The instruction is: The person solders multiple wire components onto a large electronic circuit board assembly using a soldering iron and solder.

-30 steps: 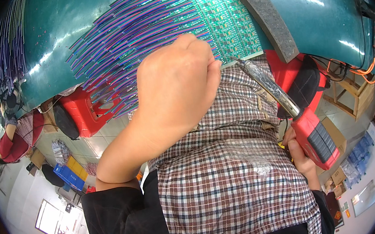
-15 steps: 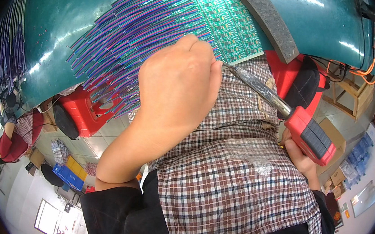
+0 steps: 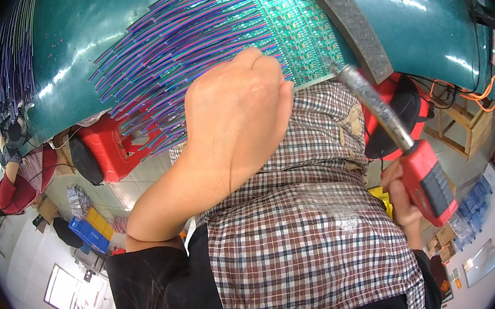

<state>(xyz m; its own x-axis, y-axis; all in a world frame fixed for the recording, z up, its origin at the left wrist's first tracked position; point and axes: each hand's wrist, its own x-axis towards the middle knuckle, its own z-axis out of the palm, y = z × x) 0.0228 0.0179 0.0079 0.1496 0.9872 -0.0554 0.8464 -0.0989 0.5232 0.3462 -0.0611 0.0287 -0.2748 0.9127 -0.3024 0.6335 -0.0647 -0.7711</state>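
Here: green circuit board (image 3: 307,47), near edge of teal bench (image 3: 427,36); grey bar (image 3: 348,19), alongside. Left hand (image 3: 238,105): fingers curled, contents hidden, at board's edge. Right hand (image 3: 404,199): gripping soldering iron (image 3: 394,131); open gap between hands.

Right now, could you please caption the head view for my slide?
Left hand curled over coloured wires at a green circuit panel; right hand holding a red-handled soldering iron.

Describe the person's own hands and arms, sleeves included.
The left hand and right hand show no gloves, rings or watch. The left sleeve is black, ending near the elbow; only a black strip of the right sleeve shows.
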